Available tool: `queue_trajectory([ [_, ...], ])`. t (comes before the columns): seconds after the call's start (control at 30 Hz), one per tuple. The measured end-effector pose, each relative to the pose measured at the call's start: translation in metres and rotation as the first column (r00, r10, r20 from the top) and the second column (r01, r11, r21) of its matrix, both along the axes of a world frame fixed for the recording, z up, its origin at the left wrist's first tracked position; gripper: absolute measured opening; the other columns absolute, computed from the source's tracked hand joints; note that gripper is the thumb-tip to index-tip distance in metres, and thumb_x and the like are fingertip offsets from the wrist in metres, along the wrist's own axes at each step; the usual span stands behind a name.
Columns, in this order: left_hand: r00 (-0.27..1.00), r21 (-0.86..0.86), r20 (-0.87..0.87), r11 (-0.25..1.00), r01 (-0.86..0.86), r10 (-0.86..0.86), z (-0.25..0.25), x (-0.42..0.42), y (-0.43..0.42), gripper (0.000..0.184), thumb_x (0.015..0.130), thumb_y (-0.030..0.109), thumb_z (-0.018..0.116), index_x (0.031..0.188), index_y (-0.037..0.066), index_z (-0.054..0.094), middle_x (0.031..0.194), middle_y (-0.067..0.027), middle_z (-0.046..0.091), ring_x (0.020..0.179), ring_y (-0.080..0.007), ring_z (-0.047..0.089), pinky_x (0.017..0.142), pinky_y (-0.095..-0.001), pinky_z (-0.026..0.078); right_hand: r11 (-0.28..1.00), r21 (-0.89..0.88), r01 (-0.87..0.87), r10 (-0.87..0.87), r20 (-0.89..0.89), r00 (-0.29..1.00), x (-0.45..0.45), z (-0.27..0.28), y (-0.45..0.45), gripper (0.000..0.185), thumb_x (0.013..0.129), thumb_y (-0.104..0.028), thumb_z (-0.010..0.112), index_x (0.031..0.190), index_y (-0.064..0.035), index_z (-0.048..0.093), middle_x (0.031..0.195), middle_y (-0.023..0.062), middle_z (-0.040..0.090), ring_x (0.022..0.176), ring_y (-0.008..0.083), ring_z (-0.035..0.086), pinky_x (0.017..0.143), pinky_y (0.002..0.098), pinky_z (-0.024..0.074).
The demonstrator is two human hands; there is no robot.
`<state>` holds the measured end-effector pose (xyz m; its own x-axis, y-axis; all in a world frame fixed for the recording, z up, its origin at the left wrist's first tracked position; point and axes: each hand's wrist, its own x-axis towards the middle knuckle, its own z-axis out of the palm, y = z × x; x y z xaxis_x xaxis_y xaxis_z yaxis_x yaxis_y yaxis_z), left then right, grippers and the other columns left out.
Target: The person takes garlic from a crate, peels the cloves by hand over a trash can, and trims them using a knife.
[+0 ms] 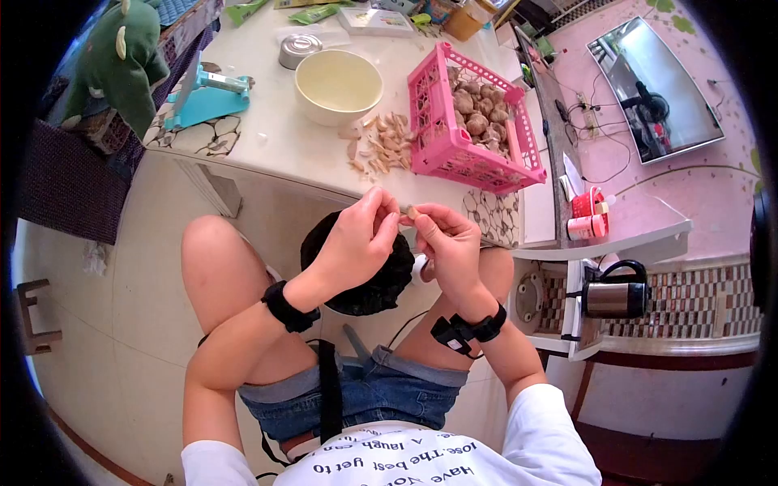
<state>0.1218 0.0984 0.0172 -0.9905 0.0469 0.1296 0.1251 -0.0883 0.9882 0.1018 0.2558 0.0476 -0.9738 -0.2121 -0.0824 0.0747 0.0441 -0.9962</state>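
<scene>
Over the black-lined bin (374, 293), between my knees, both hands meet at a small garlic clove (411, 212). My right hand (450, 248) pinches the clove between thumb and forefinger. My left hand (362, 232) is closed, its fingertips pinched at the clove's near side; fingers partly hide what they grip. Just beyond, on the table, lies a heap of loose garlic cloves (382, 146). A pale bowl (338, 85) stands behind the heap, and a pink plastic basket (442, 146) holding several garlic bulbs (484, 109) is to its right.
A round tin (299, 50) and a turquoise stand (207, 101) are on the table (271, 146). Green packets (314, 14) lie at the back. On the right are an electric kettle (616, 293), a red basket (589, 202) and a wall screen (655, 89). A green plush toy (117, 65) sits left.
</scene>
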Motion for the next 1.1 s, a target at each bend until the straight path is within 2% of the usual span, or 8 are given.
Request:
queue_trajectory([
  [0.1, 0.999, 0.096, 0.037, 0.995, 0.007, -0.011, 0.005, 0.003, -0.002, 0.012, 0.088, 0.006, 0.052, 0.098, 0.0, 0.052, 0.077, -0.0024, 0.056, 0.06, -0.0071, 0.053, 0.053, -0.0201, 0.044, 0.994, -0.106, -0.025, 0.032, 0.071, 0.997, -0.005, -0.009, 0.007, 0.017, 0.088, -0.013, 0.061, 0.099, -0.0004, 0.064, 0.079, 0.0067, 0.066, 0.055, 0.0037, 0.047, 0.046, 0.0156, 0.0321],
  [0.17, 0.998, 0.133, 0.049, 0.99, 0.039, -0.046, 0.008, 0.002, -0.003, 0.011, 0.088, 0.007, 0.054, 0.096, -0.001, 0.053, 0.078, -0.0033, 0.058, 0.06, -0.0074, 0.054, 0.053, -0.0202, 0.045, 0.958, -0.28, -0.054, 0.116, 0.208, 0.971, -0.006, -0.012, 0.011, 0.018, 0.089, -0.013, 0.06, 0.101, -0.0013, 0.063, 0.08, 0.0055, 0.064, 0.054, 0.0041, 0.045, 0.046, 0.0166, 0.0319],
  [0.3, 0.993, 0.146, 0.083, 0.987, 0.073, -0.085, 0.003, 0.001, -0.006, 0.012, 0.086, 0.008, 0.059, 0.089, -0.003, 0.057, 0.078, -0.0054, 0.062, 0.061, -0.0079, 0.057, 0.055, -0.0206, 0.047, 0.953, -0.285, -0.098, 0.171, 0.244, 0.955, -0.004, -0.013, 0.011, 0.017, 0.089, -0.013, 0.06, 0.101, -0.0017, 0.062, 0.079, 0.0046, 0.062, 0.055, 0.0042, 0.045, 0.046, 0.0169, 0.0312],
  [0.6, 0.997, 0.037, 0.072, 0.999, 0.04, -0.043, 0.002, 0.002, -0.008, 0.012, 0.085, 0.009, 0.06, 0.085, -0.003, 0.057, 0.074, -0.0046, 0.062, 0.061, -0.0075, 0.058, 0.054, -0.02, 0.047, 0.977, -0.197, -0.081, 0.119, 0.19, 0.974, 0.0, -0.007, 0.004, 0.016, 0.086, -0.013, 0.063, 0.097, -0.0016, 0.064, 0.079, 0.0045, 0.064, 0.056, 0.0038, 0.047, 0.047, 0.016, 0.0332],
  [0.77, 0.998, 0.031, 0.053, 0.999, -0.034, 0.032, 0.007, 0.004, -0.009, 0.012, 0.083, 0.008, 0.06, 0.084, -0.003, 0.059, 0.072, -0.0053, 0.062, 0.059, -0.0083, 0.059, 0.052, -0.0204, 0.048, 0.995, 0.095, -0.018, 0.021, -0.038, 0.999, 0.004, 0.0, -0.001, 0.014, 0.082, -0.01, 0.068, 0.092, -0.0004, 0.065, 0.078, 0.0049, 0.067, 0.061, 0.004, 0.055, 0.052, 0.0156, 0.042],
  [0.87, 0.998, 0.033, 0.058, 0.999, -0.041, 0.039, 0.008, 0.004, -0.011, 0.012, 0.083, 0.008, 0.06, 0.084, -0.004, 0.06, 0.072, -0.006, 0.063, 0.058, -0.0087, 0.06, 0.052, -0.0207, 0.048, 0.988, 0.153, -0.011, 0.029, -0.119, 0.992, 0.005, -0.001, -0.002, 0.012, 0.081, -0.006, 0.068, 0.091, 0.0006, 0.066, 0.079, 0.0044, 0.066, 0.066, 0.0053, 0.058, 0.055, 0.017, 0.0458],
  [1.03, 0.997, 0.016, 0.052, 0.998, -0.061, 0.06, 0.006, 0.005, -0.012, 0.012, 0.082, 0.007, 0.06, 0.081, -0.004, 0.061, 0.07, -0.0056, 0.064, 0.058, -0.0088, 0.06, 0.052, -0.0213, 0.048, 0.986, 0.169, -0.015, 0.044, -0.17, 0.985, 0.005, -0.001, -0.004, 0.011, 0.08, -0.003, 0.068, 0.09, 0.0014, 0.066, 0.079, 0.0043, 0.066, 0.067, 0.0062, 0.059, 0.057, 0.0182, 0.0477],
  [1.1, 0.991, -0.075, -0.03, 0.988, -0.136, 0.134, 0.007, 0.006, -0.012, 0.011, 0.079, 0.007, 0.061, 0.078, -0.004, 0.061, 0.065, -0.0057, 0.063, 0.056, -0.0086, 0.059, 0.052, -0.022, 0.047, 0.986, 0.166, -0.019, 0.049, -0.18, 0.982, 0.006, -0.001, -0.006, 0.011, 0.079, -0.003, 0.068, 0.09, 0.0014, 0.066, 0.079, 0.0044, 0.066, 0.067, 0.0062, 0.059, 0.057, 0.0183, 0.0479],
])
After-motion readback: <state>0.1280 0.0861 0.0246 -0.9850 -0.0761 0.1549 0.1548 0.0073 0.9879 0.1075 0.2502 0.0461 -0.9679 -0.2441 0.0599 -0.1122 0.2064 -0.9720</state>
